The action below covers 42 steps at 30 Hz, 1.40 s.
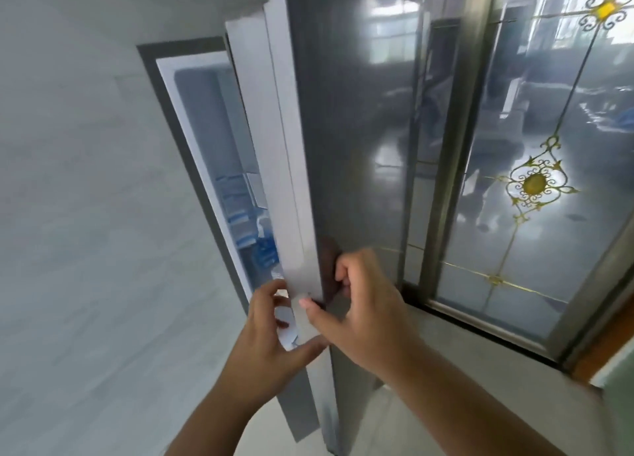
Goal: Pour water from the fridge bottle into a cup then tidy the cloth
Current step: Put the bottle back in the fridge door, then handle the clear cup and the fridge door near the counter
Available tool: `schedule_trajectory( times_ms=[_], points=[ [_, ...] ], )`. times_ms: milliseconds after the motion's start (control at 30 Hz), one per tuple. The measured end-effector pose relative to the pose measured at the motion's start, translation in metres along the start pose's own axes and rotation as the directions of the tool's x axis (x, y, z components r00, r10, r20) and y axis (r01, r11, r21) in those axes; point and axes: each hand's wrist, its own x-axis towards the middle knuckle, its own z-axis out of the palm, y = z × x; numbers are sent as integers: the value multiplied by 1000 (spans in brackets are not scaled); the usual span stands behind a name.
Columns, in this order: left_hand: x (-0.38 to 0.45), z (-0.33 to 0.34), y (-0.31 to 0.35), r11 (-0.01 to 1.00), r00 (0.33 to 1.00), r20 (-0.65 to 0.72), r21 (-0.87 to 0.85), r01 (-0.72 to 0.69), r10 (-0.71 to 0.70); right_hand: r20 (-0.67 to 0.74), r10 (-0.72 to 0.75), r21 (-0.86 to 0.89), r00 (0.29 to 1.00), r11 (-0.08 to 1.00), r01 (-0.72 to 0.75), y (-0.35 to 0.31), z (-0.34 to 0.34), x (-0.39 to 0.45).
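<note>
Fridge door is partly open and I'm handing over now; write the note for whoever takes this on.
Right hand: fingers curled round the edge of the glossy dark-grey fridge door, which stands ajar.
Left hand: reaching into the gap, fingers round a clear plastic bottle low inside; grip looks loose.
More blue-labelled bottles sit on the shelf above.
Done: door opened.
Left: lift the bottle out, shut the door, pour into a cup, tidy the cloth. Cup and cloth are not in view.

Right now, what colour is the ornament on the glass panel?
Gold scrollwork ornament with a yellow centre, head view.
</note>
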Motion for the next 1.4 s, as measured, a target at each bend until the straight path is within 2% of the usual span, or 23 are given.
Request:
schedule_trajectory(
  times_ms=[133,300,433,533,733,800,967,1100,1200,1233,1300,1400],
  points=[
    [15,-9,-13,982,968,-231,132,134,-101,189,-39,-12,981,999,42,-7,26,21],
    [33,-34,-27,973,902,-370,-25,227,-220,291,-42,-73,956,995,66,-7,54,47],
    [53,-53,-54,968,903,-375,54,246,-208,330,-9,-132,944,990,56,-6,80,65],
    [72,-69,-77,966,899,-376,41,257,-223,398,24,-172,917,984,49,-10,104,75],
    [125,-103,-126,962,915,-333,73,264,-226,495,173,-309,852,951,-14,-25,157,102],
    [138,-111,-139,963,929,-291,73,258,-227,469,222,-341,855,938,-56,-27,173,109],
    [148,-118,-160,989,968,-206,5,150,-146,293,311,-353,904,914,-200,-36,194,116],
    [145,-121,-161,996,977,-194,-38,80,-85,256,390,-424,884,867,-260,-47,198,108],
    [136,-118,-147,996,981,-175,54,-71,80,163,497,-429,852,813,-393,-51,191,88],
    [133,-114,-142,992,985,-120,51,-115,120,112,534,-424,838,789,-446,-51,186,77],
    [127,-100,-129,978,978,73,59,-200,196,-2,582,-435,813,732,-524,-54,169,50],
    [121,-66,-111,928,883,314,16,-372,349,-172,657,-482,734,593,-645,-61,132,4]
  ],
)
